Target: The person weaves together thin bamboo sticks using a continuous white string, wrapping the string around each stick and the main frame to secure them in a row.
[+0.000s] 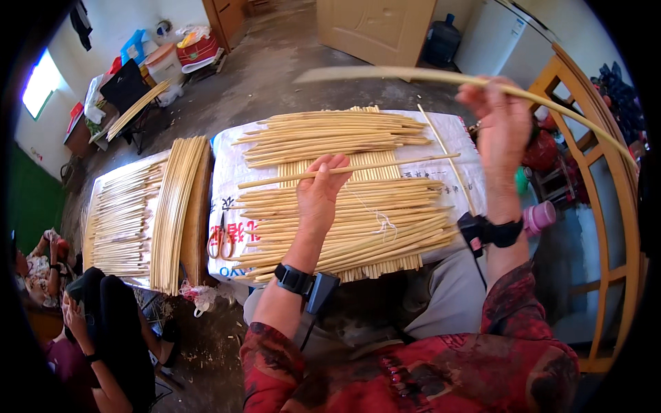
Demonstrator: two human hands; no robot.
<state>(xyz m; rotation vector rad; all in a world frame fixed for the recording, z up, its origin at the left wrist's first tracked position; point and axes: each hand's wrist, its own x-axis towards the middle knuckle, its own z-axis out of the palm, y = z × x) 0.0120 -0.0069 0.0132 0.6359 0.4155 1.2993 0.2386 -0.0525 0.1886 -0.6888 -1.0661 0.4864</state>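
Observation:
My left hand [317, 199] pinches a thin pale stick [399, 164] under its thumb, with the fingers stretched out behind it. The stick lies crosswise above two piles of like sticks, a far pile [330, 134] and a near pile [344, 213]. Raised at the right, my right hand [506, 127] grips a longer pale stick [413, 73], its left end blurred by motion. Under both piles, more sticks run lengthwise on a white printed sack [227, 155]. A single stick [441, 141] slants to the right of the far pile. White string [385, 221] lies over the near pile.
Scissors [222, 244] lie left of the near pile. A second table at the left bears a bundle of long sticks [180, 213] and a row of shorter ones [124, 213]. Two people sit at lower left. A wooden frame [592, 179] and a pink bucket [539, 217] stand right.

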